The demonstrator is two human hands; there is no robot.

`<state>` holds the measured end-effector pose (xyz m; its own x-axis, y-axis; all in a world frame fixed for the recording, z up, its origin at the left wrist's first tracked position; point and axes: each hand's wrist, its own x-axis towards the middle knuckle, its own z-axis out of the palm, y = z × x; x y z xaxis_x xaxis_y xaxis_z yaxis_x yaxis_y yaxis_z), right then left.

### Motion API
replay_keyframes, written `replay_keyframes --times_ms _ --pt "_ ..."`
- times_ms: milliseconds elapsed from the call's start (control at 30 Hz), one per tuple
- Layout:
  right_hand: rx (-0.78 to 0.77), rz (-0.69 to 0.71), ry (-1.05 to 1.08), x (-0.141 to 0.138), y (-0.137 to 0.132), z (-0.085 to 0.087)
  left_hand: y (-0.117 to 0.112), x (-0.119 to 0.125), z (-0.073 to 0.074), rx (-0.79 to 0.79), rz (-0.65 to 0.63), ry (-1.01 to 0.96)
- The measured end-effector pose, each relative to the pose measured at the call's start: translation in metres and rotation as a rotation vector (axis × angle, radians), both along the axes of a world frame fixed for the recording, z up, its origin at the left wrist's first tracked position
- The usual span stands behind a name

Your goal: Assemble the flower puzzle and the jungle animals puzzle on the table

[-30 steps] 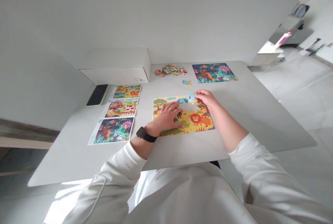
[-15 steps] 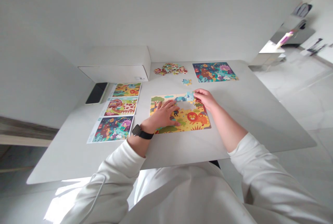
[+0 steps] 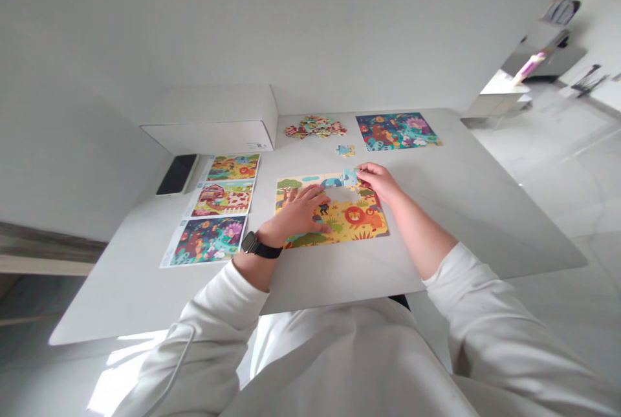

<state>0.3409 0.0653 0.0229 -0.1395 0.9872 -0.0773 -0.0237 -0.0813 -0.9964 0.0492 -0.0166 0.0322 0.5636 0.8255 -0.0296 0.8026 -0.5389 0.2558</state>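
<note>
A safari jigsaw puzzle [image 3: 334, 233] with lions and trees lies on the table, a pale gap showing in its upper middle. My left hand [image 3: 305, 211] rests flat on its left part, fingers spread. At the upper right edge, my right hand [image 3: 380, 181] pinches a light-blue puzzle piece [image 3: 350, 177] between thumb and fingers. That piece sits at the top border, beside the blue elephant part; whether it is fully seated I cannot tell. Just beyond the puzzle lies a loose blue-and-yellow piece [image 3: 346, 150].
Behind are a heap of puzzle pieces [image 3: 316, 127] and a dark, colourful finished puzzle [image 3: 398, 132]. To the left are a sheet of three pictures [image 3: 225, 200], a phone [image 3: 177, 174] and a white box [image 3: 208, 136] against the wall.
The whole view has shifted slightly. Both hands keep nearly the same places on the puzzle, and the right one still holds the light-blue piece at the top border.
</note>
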Motion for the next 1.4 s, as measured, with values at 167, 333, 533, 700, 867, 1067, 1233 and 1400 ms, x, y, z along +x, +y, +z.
replay_keyframes --times_ms 167,333,533,700,867,1067,1233,1400 --pt "0.024 0.072 -0.099 0.001 -0.004 0.005 -0.002 0.002 0.002 -0.002 0.005 0.002" --pt "0.034 0.183 -0.222 0.008 -0.007 0.014 -0.007 0.009 0.007 0.012 0.046 -0.011" --pt "0.002 0.205 -0.310 0.013 -0.010 0.021 -0.009 0.012 0.010 0.009 0.056 -0.028" --pt "-0.025 0.224 -0.343 0.012 -0.011 0.019 -0.009 0.011 0.007 0.020 0.054 -0.041" --pt "0.056 0.216 -0.456 0.013 -0.007 0.012 -0.008 0.011 0.006 0.018 0.058 -0.039" --pt "0.248 0.148 -0.706 0.014 -0.004 0.005 -0.009 0.010 0.006 0.028 0.054 -0.039" --pt "0.308 0.154 -0.768 0.014 -0.003 0.003 -0.009 0.010 0.004 0.033 0.048 -0.044" --pt "0.342 0.162 -0.797 0.015 -0.002 0.003 -0.009 0.011 0.008 0.023 0.054 -0.048"
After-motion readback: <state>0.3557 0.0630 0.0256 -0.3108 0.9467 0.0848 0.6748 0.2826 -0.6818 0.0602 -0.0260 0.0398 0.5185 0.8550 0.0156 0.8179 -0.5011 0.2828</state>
